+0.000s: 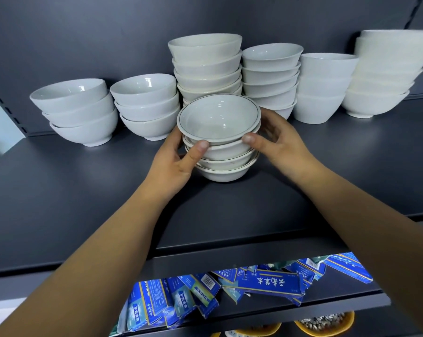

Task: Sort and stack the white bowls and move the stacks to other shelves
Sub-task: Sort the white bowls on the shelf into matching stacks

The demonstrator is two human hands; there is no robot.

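Note:
A short stack of white bowls with thin dark rim lines stands on the dark grey shelf, in front of the other stacks. My left hand grips its left side, thumb on the top bowl's rim. My right hand holds its right side, thumb at the rim, fingers curled behind. Along the back stand more white stacks: a three-bowl stack at far left, another three-bowl stack, a tall cream stack, a stack behind my right hand, tapered bowls and a large blurred stack.
The shelf's back panel rises right behind the stacks. On the shelf below lie several blue cartons in a loose pile. Lower still, yellow baskets show at the bottom edge. A slotted upright runs at the far left.

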